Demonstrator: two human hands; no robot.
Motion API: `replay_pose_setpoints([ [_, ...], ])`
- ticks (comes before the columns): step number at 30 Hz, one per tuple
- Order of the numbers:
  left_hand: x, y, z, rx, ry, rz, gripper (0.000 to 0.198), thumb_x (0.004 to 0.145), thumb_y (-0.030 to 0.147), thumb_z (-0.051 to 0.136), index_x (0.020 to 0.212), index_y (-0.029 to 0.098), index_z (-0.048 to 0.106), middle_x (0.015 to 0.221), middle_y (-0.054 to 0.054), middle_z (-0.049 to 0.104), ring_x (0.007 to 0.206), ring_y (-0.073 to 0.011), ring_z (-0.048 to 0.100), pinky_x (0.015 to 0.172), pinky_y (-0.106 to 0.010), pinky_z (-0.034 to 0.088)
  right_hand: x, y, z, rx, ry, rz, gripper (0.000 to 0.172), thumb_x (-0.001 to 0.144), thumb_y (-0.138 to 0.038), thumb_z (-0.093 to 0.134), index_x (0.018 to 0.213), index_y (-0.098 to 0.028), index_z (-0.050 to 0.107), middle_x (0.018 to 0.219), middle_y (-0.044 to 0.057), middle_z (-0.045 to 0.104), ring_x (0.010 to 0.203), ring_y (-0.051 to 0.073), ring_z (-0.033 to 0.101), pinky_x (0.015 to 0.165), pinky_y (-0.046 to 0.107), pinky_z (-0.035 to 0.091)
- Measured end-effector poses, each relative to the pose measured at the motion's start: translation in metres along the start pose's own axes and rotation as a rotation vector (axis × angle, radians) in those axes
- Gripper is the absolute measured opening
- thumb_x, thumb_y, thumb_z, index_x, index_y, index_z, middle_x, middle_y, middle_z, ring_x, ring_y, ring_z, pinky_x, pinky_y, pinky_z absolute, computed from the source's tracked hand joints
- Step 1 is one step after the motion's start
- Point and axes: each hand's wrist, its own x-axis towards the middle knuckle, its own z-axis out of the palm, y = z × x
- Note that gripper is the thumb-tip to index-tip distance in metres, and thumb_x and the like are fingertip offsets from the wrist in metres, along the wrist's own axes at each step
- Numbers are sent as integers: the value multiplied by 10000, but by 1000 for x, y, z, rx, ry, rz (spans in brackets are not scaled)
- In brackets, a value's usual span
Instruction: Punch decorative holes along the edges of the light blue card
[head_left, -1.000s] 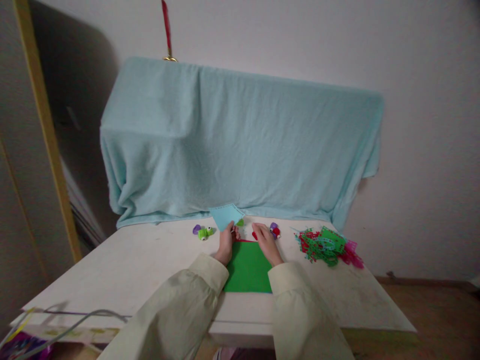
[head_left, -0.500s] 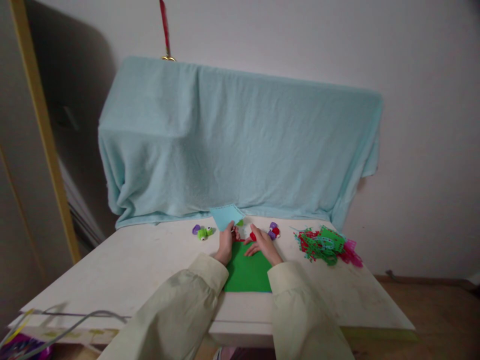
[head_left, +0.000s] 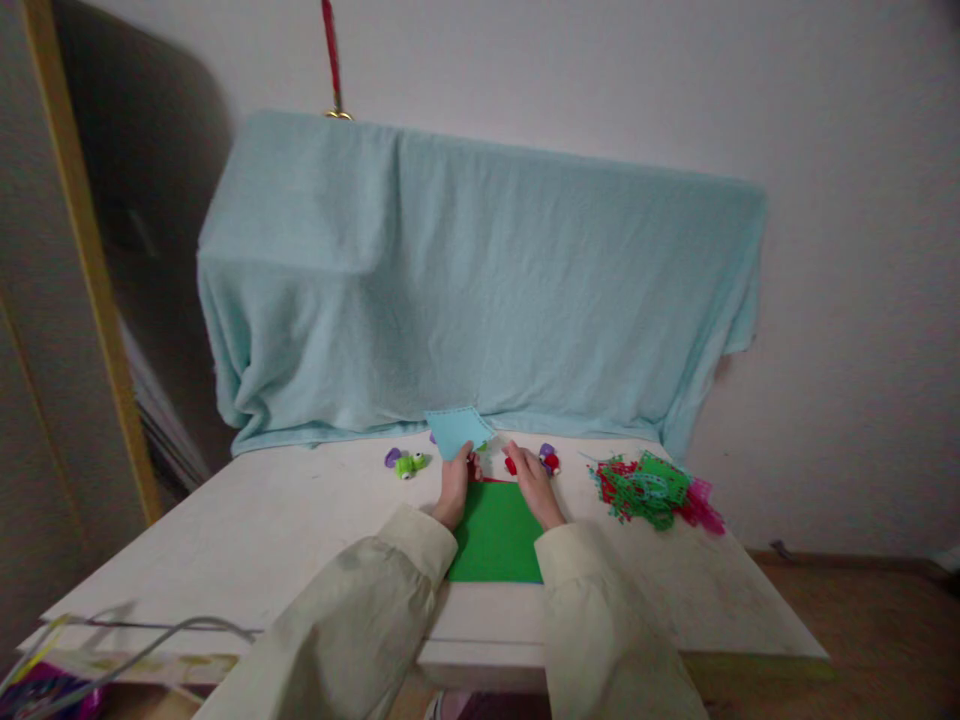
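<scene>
A green paper sheet (head_left: 496,535) lies flat on the white table (head_left: 262,540) in front of me. My left hand (head_left: 453,487) rests at the sheet's far left corner, fingers closed on a light blue paper piece (head_left: 457,430) that stands up above it. My right hand (head_left: 531,480) lies at the sheet's far right corner, fingers pinched near a small red thing (head_left: 510,465); what it grips is too small to name. A thin red edge shows along the far side of the green sheet.
Small craft punches sit beyond my hands: a green and purple one (head_left: 406,463) to the left, a purple and red one (head_left: 550,459) to the right. A heap of green, red and pink paper cuttings (head_left: 651,490) lies right. A light blue cloth (head_left: 472,280) drapes something bulky behind.
My right hand has drawn back from the middle of the sheet's far edge to its right corner. The blue paper has shifted slightly. The left hand has stayed put.
</scene>
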Motion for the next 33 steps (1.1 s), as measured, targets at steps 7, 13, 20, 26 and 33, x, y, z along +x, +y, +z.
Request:
replay_pose_setpoints([
  [7,2,-2,0,13,1,2,326,728,429,600,582,178,452,449,46,442,341,-95,423,408,-239,329,-3,-1,1,164,-108,224,532,833,-668,377,927,-186,580,984,81,657,500,135,643,277,184,338],
  [13,0,-1,1,21,8,4,333,737,439,595,589,176,454,454,41,458,351,-95,421,418,-240,341,-9,5,9,85,-273,227,492,833,-652,410,903,-195,578,813,29,646,467,118,616,291,169,367],
  [20,1,-2,0,50,0,14,339,750,438,581,580,179,446,446,41,449,354,-94,426,432,-240,342,-1,11,4,-122,-54,-74,376,884,-504,451,1020,-211,644,1158,87,570,1130,209,522,1011,357,385],
  [26,-1,0,1,55,-1,20,335,743,436,591,585,181,444,449,43,442,358,-96,432,435,-243,344,0,9,0,-91,-29,-99,378,898,-486,444,1090,-220,631,1227,90,540,1191,213,473,1066,369,308],
  [33,2,-2,0,66,-8,27,321,743,432,585,598,182,446,474,41,455,349,-97,429,419,-248,340,-1,6,3,39,-50,-49,382,875,-524,452,962,-213,656,1037,71,633,1011,228,586,887,385,492],
])
